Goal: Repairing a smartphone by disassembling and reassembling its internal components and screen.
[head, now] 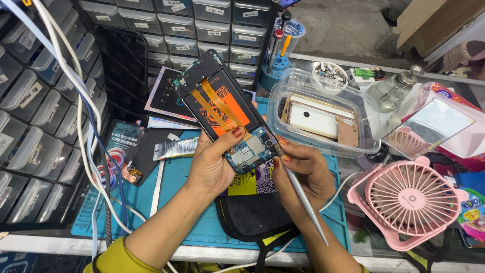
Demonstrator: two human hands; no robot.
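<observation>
My left hand (209,164) grips an opened phone (222,108) from below, holding it tilted above the blue work mat (182,177). The phone's back is off, showing an orange battery, orange flex cables and the circuit board near my thumb. My right hand (298,174) holds a thin silver tool (300,194) like a pen, its tip touching the phone's lower right edge beside the circuit board.
A clear plastic tub (323,108) with a phone frame inside sits to the right. A pink desk fan (409,199) stands at the lower right, a small mirror (427,126) above it. Grey parts drawers (45,101) line the left and back. White and blue cables (86,116) hang down on the left.
</observation>
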